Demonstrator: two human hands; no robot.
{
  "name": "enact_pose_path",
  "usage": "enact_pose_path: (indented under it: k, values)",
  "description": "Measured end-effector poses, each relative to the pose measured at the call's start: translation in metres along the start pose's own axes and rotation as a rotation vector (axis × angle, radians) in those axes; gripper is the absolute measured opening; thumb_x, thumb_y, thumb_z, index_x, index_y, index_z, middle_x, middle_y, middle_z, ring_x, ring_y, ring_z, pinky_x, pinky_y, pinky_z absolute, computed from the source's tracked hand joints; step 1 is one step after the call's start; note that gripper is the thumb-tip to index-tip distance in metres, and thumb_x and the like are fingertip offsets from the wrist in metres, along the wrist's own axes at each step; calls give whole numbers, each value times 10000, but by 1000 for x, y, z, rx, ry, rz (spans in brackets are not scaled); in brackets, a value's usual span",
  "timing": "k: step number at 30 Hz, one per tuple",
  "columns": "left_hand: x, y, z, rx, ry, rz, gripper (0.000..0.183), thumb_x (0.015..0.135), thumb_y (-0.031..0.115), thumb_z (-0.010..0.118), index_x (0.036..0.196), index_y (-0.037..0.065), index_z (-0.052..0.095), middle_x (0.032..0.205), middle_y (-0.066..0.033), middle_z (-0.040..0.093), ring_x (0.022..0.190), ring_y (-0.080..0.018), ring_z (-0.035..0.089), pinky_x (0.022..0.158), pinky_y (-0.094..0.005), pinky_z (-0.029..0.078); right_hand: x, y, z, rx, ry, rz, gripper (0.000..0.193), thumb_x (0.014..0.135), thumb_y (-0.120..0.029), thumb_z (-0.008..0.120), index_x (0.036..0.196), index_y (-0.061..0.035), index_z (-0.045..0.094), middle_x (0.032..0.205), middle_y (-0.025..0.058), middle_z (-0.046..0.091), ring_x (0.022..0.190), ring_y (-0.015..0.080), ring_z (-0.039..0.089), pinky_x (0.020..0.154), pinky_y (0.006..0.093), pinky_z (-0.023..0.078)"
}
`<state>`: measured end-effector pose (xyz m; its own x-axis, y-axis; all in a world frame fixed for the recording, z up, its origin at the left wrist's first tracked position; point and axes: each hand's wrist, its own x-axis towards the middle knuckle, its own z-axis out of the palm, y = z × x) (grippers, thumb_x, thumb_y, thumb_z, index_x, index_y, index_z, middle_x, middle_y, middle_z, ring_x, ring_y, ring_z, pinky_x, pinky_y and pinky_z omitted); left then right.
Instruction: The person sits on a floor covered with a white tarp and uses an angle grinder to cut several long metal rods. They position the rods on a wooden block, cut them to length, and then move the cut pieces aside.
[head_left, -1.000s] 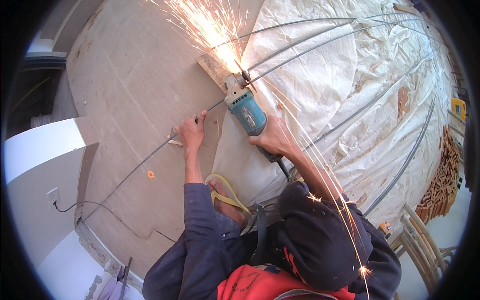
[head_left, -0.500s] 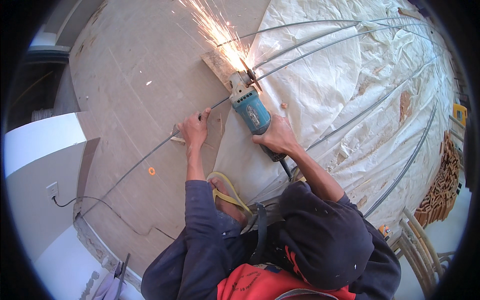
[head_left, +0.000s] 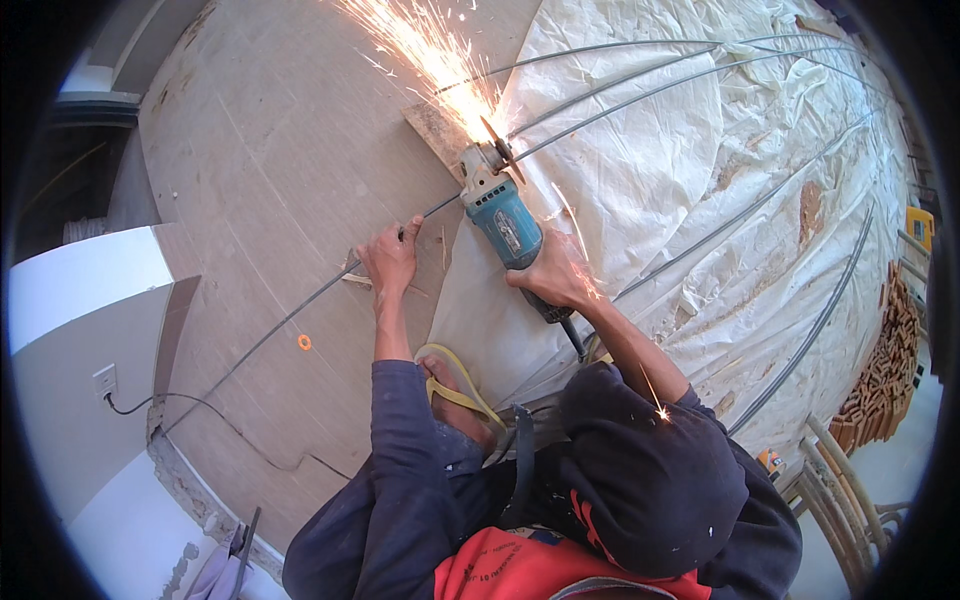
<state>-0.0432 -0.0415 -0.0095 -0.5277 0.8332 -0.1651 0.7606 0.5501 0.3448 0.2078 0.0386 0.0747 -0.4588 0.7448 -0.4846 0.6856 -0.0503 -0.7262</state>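
A teal angle grinder is gripped round its body by my right hand. Its spinning disc meets a long grey steel rod, and a bright fan of sparks sprays up and to the left. My left hand is closed round the same steel rod, left of the grinder. That rod runs from the lower left up beneath the grinder head and on to the right. A wooden board lies under the rod by the cut. Where the disc touches is partly hidden by glare.
A crumpled white sheet covers the floor to the right, with several more rods across it. Stacked bricks stand at the far right. A power cord runs from a wall socket. An orange ring lies on the floor.
The spray of sparks has grown brighter and wider. Stray sparks now show by my right wrist and near my right upper arm. Both hands and the grinder have hardly moved.
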Motion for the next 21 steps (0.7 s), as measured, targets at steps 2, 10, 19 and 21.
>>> enact_pose_path:
  k: [2,10,19,21]
  values:
    - [0,3,0,-14,-21,-5,728,919,682,388,731,18,618,732,-217,619,776,-406,576,805,-466,343,2,8,3,-3,27,32,655,567,-310,752,993,160,589,841,314,650,829,389,667,804,417,521]
    - [0,-1,-2,12,-13,5,728,932,673,363,755,24,640,751,-225,636,791,-430,600,779,-486,358,1,1,4,-24,41,-10,651,569,-314,750,982,163,593,808,312,644,786,388,668,760,425,525]
    - [1,-5,6,37,4,9,692,931,656,392,843,28,669,796,-233,644,832,-423,610,820,-509,375,0,1,-3,9,30,22,624,575,-302,773,983,140,607,856,320,651,845,368,676,794,420,527]
    - [2,0,5,35,-45,3,704,933,657,385,888,23,688,815,-246,649,847,-425,619,817,-510,388,1,7,-2,1,27,23,639,572,-306,773,992,144,601,861,327,648,850,380,673,795,425,528]
